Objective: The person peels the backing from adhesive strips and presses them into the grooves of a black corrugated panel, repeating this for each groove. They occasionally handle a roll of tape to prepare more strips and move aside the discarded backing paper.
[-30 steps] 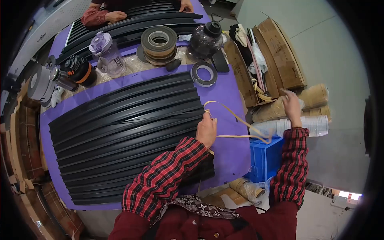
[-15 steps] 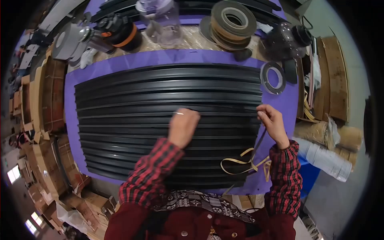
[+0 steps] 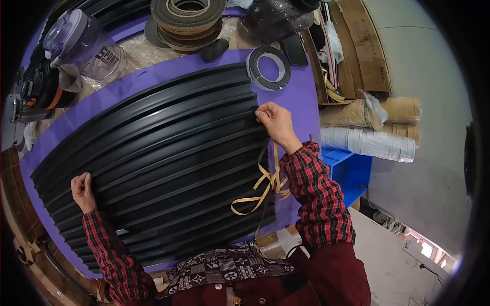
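Note:
Long black ribbed strips (image 3: 168, 137) lie side by side on a purple sheet (image 3: 301, 107). My left hand (image 3: 83, 191) is at their left end, thumb and fingers pinched; what they hold, if anything, I cannot make out. At the right ends, my right hand (image 3: 276, 125) pinches a narrow black tape (image 3: 263, 153), which hangs down toward me. Loops of yellowish backing strip (image 3: 250, 199) lie below that hand, over the strips' right ends. A roll of black tape (image 3: 268, 68) rests flat just beyond my right hand.
Large tape reels (image 3: 188, 23) are stacked at the back, near a clear sport bottle (image 3: 94, 51) and a dark bottle (image 3: 275, 20). To the right are a blue bin (image 3: 349, 176), plastic-wrapped rolls (image 3: 370, 144) and cardboard (image 3: 360, 43).
My left hand has moved from the middle of the strips to their left end. My right hand stays at the right ends. The view has turned and shifted to the right.

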{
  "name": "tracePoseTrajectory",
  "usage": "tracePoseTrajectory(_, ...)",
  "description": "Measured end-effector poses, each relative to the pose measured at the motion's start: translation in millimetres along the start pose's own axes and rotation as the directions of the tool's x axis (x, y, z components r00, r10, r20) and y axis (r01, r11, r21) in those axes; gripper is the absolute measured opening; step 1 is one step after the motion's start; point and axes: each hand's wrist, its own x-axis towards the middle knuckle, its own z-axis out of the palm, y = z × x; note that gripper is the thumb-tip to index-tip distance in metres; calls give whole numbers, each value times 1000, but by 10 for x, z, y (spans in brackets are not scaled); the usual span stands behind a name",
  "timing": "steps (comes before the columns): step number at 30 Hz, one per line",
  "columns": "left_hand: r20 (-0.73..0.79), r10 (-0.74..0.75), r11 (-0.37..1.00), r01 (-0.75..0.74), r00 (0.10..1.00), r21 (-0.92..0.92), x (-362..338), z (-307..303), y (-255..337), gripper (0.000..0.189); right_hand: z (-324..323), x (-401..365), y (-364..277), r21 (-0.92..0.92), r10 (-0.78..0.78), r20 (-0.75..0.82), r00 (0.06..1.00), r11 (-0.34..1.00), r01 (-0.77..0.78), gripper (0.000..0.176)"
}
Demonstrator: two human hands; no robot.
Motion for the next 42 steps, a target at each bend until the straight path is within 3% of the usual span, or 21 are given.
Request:
tracePoseTrajectory(12,20,-10,1000,10,1000,-2,17,-30,-56,8,37,32,53,-101,-41,-68,997,994,34,9)
tracePoseTrajectory(15,54,-1,997,-3,999,77,54,-70,-29,9,42,21,58,-110,-62,-81,995,992,53,10)
tracePoseTrajectory(17,104,-92,964,62,990,259,117,-93,25,9,25,13,36,-118,-42,-90,995,993,31,14)
tracePoseTrajectory(18,107,-78,964,47,991,263,153,-78,71,9,10,14,38,-132,-25,-89,996,991,13,18)
tracePoseTrajectory(20,146,-26,870,-50,989,490,189,-31,188,10,-65,51,102,-155,-76,-41,996,986,69,18)
tracePoseTrajectory(22,126,65,887,-115,990,448,173,76,198,9,-118,41,145,-169,-125,19,992,978,126,18)
tracePoseTrajectory(23,98,-99,918,53,990,392,156,76,236,9,-120,23,139,-163,-167,-2,986,973,165,17)
tracePoseTrajectory(24,94,-94,912,48,991,408,142,66,220,9,-114,7,134,-156,-209,-23,978,967,203,16)
tracePoseTrajectory(26,153,82,978,-109,985,180,89,23,145,7,-110,-14,117,-195,-306,-39,951,936,293,14)
tracePoseTrajectory(27,161,76,976,-107,984,191,63,24,168,6,-98,-22,112,-252,-396,-53,917,894,372,13)
tracePoseTrajectory(29,175,109,959,-150,979,240,67,14,163,7,-94,-33,129,-280,-394,-41,918,887,368,13)
tracePoseTrajectory(34,183,22,974,-62,983,216,88,28,320,7,-95,21,132,-303,-413,-22,910,871,388,12)
tracePoseTrajectory(36,208,-37,900,-58,978,432,137,58,472,7,-119,53,139,-247,-366,3,931,902,355,10)
tracePoseTrajectory(37,173,29,898,-102,984,428,134,148,543,8,-126,64,133,-176,-320,31,947,931,321,9)
tracePoseTrajectory(39,172,86,971,-122,981,206,124,635,1176,8,-132,68,115,-173,-308,34,951,935,309,9)
tracePoseTrajectory(41,321,311,926,-362,894,110,61,1250,1778,10,-143,59,97,-164,-311,51,949,935,315,9)
tracePoseTrajectory(42,359,338,931,-366,870,10,-4,1570,2010,9,-143,66,91,-191,-303,63,951,931,310,10)
